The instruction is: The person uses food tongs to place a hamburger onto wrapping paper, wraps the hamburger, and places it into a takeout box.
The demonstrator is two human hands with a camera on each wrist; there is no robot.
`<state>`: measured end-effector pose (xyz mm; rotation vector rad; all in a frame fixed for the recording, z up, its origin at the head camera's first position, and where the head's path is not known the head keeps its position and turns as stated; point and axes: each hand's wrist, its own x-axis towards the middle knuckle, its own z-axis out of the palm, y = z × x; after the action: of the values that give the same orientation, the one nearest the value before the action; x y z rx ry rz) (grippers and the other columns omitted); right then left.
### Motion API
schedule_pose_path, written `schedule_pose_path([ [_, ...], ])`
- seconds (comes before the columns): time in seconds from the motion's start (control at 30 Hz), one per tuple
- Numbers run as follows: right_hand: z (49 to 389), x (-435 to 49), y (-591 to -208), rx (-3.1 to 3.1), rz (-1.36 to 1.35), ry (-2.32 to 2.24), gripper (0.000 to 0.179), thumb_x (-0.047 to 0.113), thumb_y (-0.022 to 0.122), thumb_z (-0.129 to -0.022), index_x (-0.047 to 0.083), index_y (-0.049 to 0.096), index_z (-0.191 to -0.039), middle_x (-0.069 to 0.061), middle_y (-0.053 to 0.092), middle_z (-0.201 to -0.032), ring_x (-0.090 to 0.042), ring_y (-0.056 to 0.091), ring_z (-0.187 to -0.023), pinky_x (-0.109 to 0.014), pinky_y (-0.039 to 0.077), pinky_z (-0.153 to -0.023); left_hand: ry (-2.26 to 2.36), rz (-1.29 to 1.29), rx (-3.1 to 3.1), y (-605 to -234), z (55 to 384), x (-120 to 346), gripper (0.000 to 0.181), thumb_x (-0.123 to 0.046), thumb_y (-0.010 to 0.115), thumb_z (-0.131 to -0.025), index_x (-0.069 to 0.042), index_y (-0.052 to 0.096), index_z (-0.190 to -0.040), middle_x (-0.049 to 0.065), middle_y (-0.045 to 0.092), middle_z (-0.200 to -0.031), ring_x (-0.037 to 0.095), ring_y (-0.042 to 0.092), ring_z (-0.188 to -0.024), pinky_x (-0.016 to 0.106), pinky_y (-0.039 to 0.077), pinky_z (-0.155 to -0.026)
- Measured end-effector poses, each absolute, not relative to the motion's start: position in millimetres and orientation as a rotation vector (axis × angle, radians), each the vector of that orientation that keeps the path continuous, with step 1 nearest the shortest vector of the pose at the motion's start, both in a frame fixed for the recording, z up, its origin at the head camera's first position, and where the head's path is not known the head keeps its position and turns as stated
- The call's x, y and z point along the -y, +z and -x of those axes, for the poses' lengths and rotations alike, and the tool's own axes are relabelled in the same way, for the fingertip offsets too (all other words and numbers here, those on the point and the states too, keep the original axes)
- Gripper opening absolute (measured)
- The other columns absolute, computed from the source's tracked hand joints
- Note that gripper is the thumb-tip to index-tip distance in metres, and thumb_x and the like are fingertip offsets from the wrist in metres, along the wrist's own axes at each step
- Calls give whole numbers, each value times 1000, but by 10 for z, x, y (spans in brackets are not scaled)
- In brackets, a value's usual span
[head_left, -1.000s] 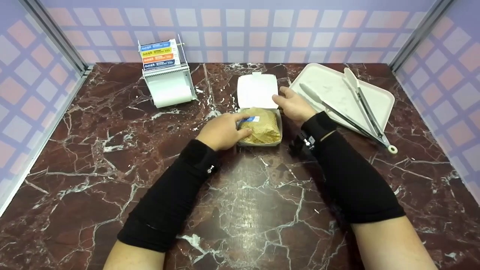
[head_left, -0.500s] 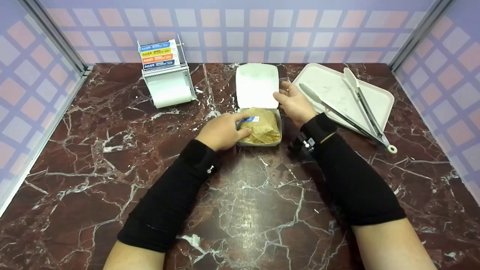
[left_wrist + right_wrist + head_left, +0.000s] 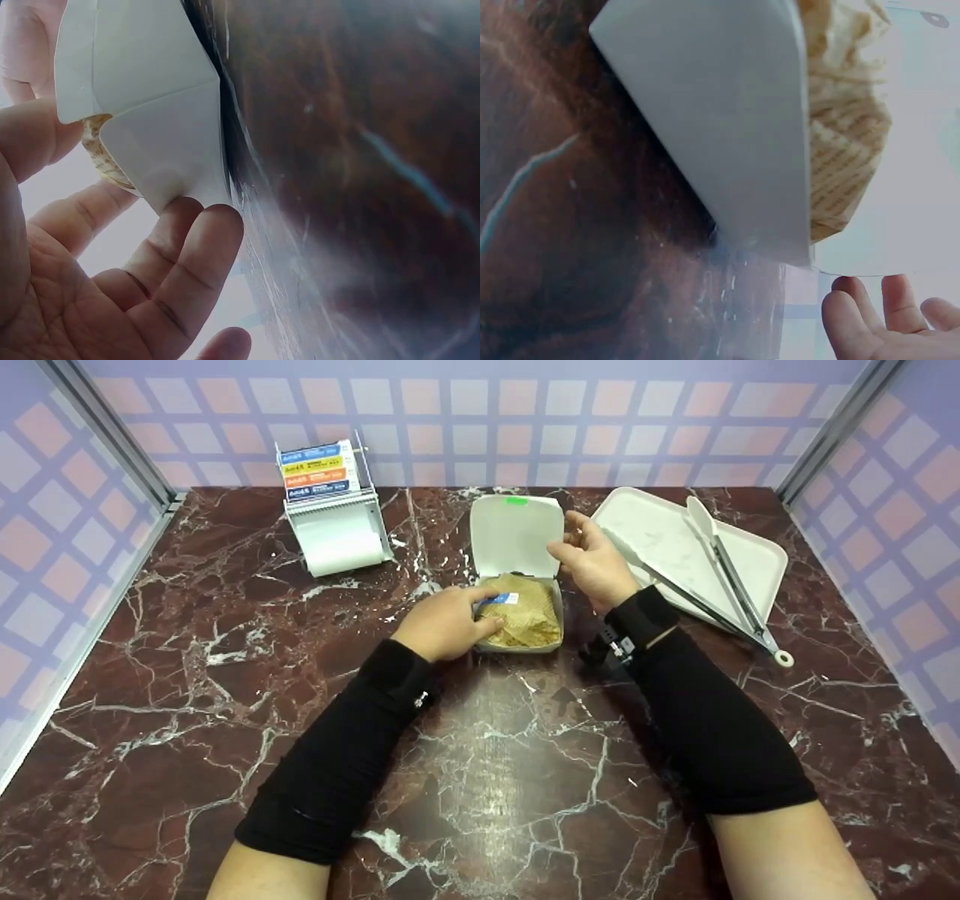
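Observation:
A white burger box (image 3: pixel 558 642) stands on the marbled table, and its hinged lid (image 3: pixel 517 536) is raised with a green patch near the top edge. Inside lies a burger wrapped in tan printed paper (image 3: pixel 517 619), bearing a blue and white label (image 3: pixel 502 598). My left hand (image 3: pixel 442 622) holds the box's left side, fingertips (image 3: pixel 221 225) on the outer wall and thumb over the rim near the wrapper. At the lid's right edge is my right hand (image 3: pixel 596 562), thumb on its inner face and curled fingers (image 3: pixel 901 304) partly hidden by the lid.
Metal tongs (image 3: pixel 731 585) lie across a white tray (image 3: pixel 757 547) right of the box, their ring end past its near edge. A dispenser (image 3: pixel 337 521) with a white roll and stacked colored label strips stands at the back left. Patterned walls enclose the table.
The lid has swung up from leaning back and now tilts forward, showing the green patch. My right hand has moved slightly up with it. The left hand has stayed put.

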<state>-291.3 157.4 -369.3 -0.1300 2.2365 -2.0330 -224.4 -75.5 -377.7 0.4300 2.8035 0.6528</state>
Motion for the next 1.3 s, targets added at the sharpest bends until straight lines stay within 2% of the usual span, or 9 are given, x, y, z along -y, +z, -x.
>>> schedule_pose_path([
  [0.07, 2903, -1579, -3689, -2244, 158, -2029, 71, 7, 60, -102, 4, 27, -165, -7, 54, -119, -16, 58, -100, -28, 53, -88, 651, -427, -2807, -3777, 2244, 753, 63, -57, 60, -102, -38, 43, -160, 16, 49, -162, 38, 51, -145, 60, 41, -121],
  [0.23, 2845, -1605, -3670, -2254, 228, -2005, 60, 7, 59, -103, 6, 41, -160, -9, 53, -119, -25, 62, -109, -40, 59, -102, 651, -417, -2800, -3770, 2235, 747, 65, -57, 60, -102, -34, 42, -161, 14, 48, -163, 37, 49, -148, 59, 39, -123],
  [0.47, 2721, -1656, -3677, -2334, 287, -1933, 43, 9, 59, -104, 3, 57, -147, -10, 59, -118, -21, 63, -103, -27, 57, -87, 640, -421, -2788, -3768, 2225, 750, 69, -56, 60, -102, -27, 42, -162, 11, 45, -165, 35, 44, -152, 56, 35, -127],
  [0.5, 2706, -1662, -3678, -2342, 295, -1923, 42, 10, 58, -104, 4, 58, -146, -11, 60, -120, -20, 64, -102, -27, 56, -86, 640, -425, -2786, -3766, 2223, 751, 69, -56, 60, -102, -26, 42, -162, 11, 46, -165, 36, 45, -151, 56, 35, -126],
  [0.73, 2652, -1728, -3678, -2334, 364, -1873, 43, 6, 57, -104, 1, 56, -147, -13, 59, -137, -14, 65, -109, -36, 56, -105, 650, -460, -2748, -3732, 2208, 795, 73, -56, 61, -102, -25, 39, -163, 9, 46, -165, 35, 48, -149, 56, 36, -126],
  [0.83, 2628, -1759, -3662, -2354, 390, -1818, 45, 6, 57, -104, 1, 54, -148, -14, 57, -142, -15, 64, -112, -32, 57, -103, 641, -462, -2724, -3692, 2202, 844, 74, -57, 60, -102, -23, 37, -164, 9, 43, -167, 35, 43, -153, 56, 33, -128],
  [1.07, 2586, -1814, -3662, -2404, 462, -1705, 54, 5, 60, -103, 2, 47, -155, -15, 58, -148, -19, 62, -116, -22, 55, -96, 748, -371, -2713, -3515, 2196, 1021, 54, -45, 63, -104, -14, 57, -147, 11, 59, -152, 34, 62, -130, 53, 47, -117],
  [1.17, 2556, -1846, -3661, -2474, 507, -1604, 57, 9, 63, -102, 5, 46, -157, -14, 59, -149, -21, 61, -121, -22, 53, -99, 870, -325, -2745, -3456, 2187, 1064, 58, -38, 65, -103, -11, 48, -151, 13, 50, -159, 34, 59, -135, 52, 46, -118],
  [1.3, 2511, -1886, -3665, -2518, 569, -1492, 62, 7, 65, -100, 8, 45, -159, -16, 55, -152, -30, 61, -129, -32, 54, -107, 1037, -407, -2743, -3456, 2169, 1038, 86, -34, 71, -97, -18, 23, -166, 10, 20, -175, 37, 49, -146, 54, 42, -122],
])
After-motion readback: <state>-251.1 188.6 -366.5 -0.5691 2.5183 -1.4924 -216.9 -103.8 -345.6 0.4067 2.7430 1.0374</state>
